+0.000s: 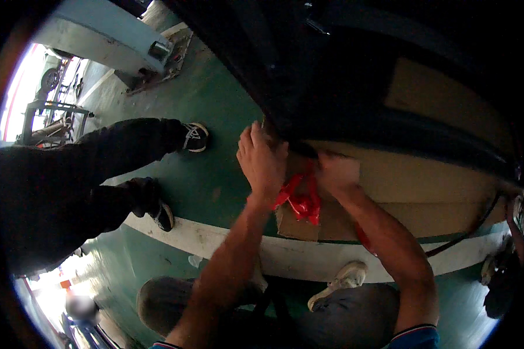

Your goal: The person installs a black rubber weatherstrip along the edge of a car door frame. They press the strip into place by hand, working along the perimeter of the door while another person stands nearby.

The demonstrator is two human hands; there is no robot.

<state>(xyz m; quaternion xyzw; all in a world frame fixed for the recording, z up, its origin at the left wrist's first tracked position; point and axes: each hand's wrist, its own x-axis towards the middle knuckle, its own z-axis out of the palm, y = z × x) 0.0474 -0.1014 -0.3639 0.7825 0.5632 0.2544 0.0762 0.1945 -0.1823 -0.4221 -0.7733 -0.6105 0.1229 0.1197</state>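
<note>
A large dark panel (308, 87), seemingly a vehicle door, slants over a flattened sheet of cardboard (407, 186). At its lower left corner my left hand (262, 163) has its fingers bent round the edge, thumb on the near side. My right hand (337, 171) is closed beside it, at the panel's bottom edge. Its fingertips are hidden, and whatever they pinch does not show clearly. Crumpled red plastic (304, 203), glossy and strip-like, hangs or lies between my wrists over the cardboard's left end.
Another person's dark trouser legs (128, 145) and sneakers (197, 138) stand on the green floor at the left. A pale post base (110, 43) is at the upper left, with a metal frame (52, 119) below it. A dark cable (468, 232) curves at the right.
</note>
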